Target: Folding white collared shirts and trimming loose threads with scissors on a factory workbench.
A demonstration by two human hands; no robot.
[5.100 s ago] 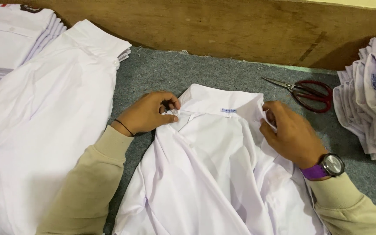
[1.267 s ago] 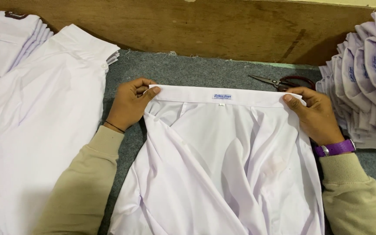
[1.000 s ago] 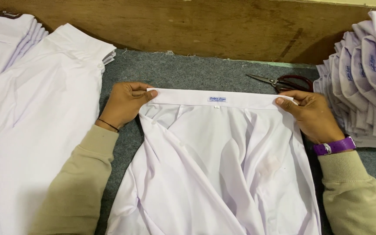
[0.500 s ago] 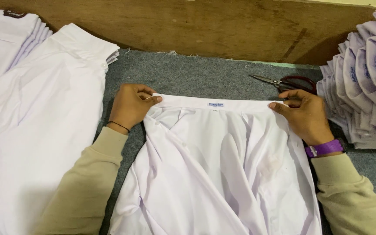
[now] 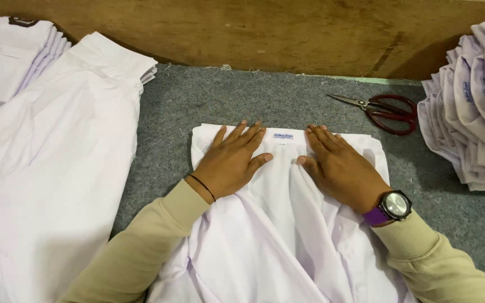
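Note:
A white shirt (image 5: 265, 247) lies on the grey felt table (image 5: 214, 101) in front of me, its collar end flat at the far side with a small label between my hands. My left hand (image 5: 232, 160) presses flat on the shirt just left of the label, fingers spread. My right hand (image 5: 341, 168), with a purple-strapped watch on its wrist, presses flat just right of it. Neither hand holds anything.
Red-handled scissors (image 5: 383, 109) lie on the felt at the far right. A pile of white collars or folded pieces (image 5: 478, 106) stands at the right edge. White shirts (image 5: 51, 163) lie spread at the left, with a folded stack (image 5: 12, 56) behind. A wooden board (image 5: 265, 33) backs the table.
My hands held the collar stretched by its two ends; they have let go and moved inward, and now lie flat on the shirt near the label.

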